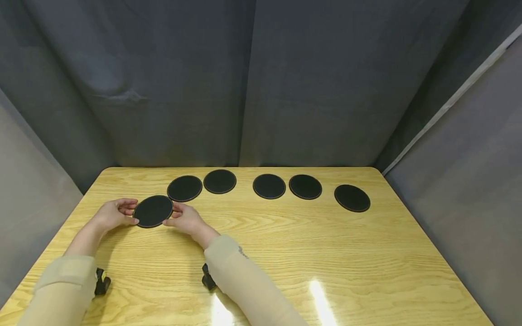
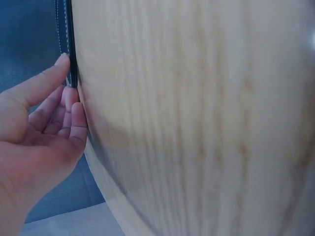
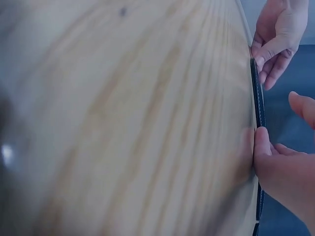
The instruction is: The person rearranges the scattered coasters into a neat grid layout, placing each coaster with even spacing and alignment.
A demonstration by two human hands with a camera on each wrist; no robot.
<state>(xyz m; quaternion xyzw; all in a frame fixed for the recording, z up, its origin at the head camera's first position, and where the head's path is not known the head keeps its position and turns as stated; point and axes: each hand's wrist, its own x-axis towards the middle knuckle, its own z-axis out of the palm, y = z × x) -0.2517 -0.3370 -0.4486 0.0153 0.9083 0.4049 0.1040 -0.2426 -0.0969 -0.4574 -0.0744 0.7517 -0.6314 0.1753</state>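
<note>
Table: yellow grained wood, with bright glare on its near part
Left sleeve: beige, a small black device at its inner side
Right sleeve: beige too, another black device at its inner side
Left hand: pinches the left edge of the held disc, its thumb on the near side and other fingers farther round
Right hand: pinches the right edge of the same disc
Held disc: black, round, thin brown line round the rim, between both hands on the table's left side; whether it is slightly raised, I cannot tell
Right-end disc: black, well apart from the hands
Neighbour disc: just beside the held disc's far right edge
Middle discs: left one and right one, side by side
Rear disc: right of the neighbour disc, near the far edge
Curtain: dark grey, hanging behind the table
</note>
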